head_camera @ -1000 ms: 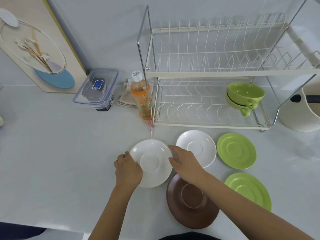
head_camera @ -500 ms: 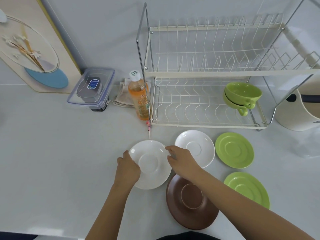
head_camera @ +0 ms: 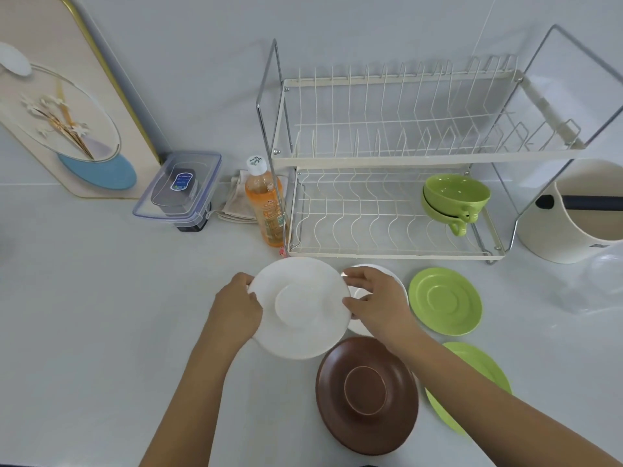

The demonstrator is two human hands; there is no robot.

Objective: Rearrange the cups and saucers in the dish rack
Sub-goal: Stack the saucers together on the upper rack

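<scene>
Both hands hold a white saucer (head_camera: 300, 306) lifted a little above the counter: my left hand (head_camera: 237, 306) grips its left rim and my right hand (head_camera: 377, 303) grips its right rim. A second white saucer (head_camera: 357, 291) lies mostly hidden under my right hand. On the counter also lie a brown saucer (head_camera: 367, 394) and two green saucers (head_camera: 445, 299) (head_camera: 485, 369). Two stacked green cups (head_camera: 455, 197) sit on the right of the lower tier of the white two-tier dish rack (head_camera: 387, 160).
An orange drink bottle (head_camera: 266, 210) stands against the rack's left post, with a folded cloth and a clear lidded box (head_camera: 180, 188) beside it. A cream bucket (head_camera: 580, 210) stands right of the rack. A decorated board (head_camera: 64, 106) leans on the wall at left.
The white saucer has come up off the counter between both hands and now looks larger and nearer, covering part of the second white saucer. The view has tilted slightly.
</scene>
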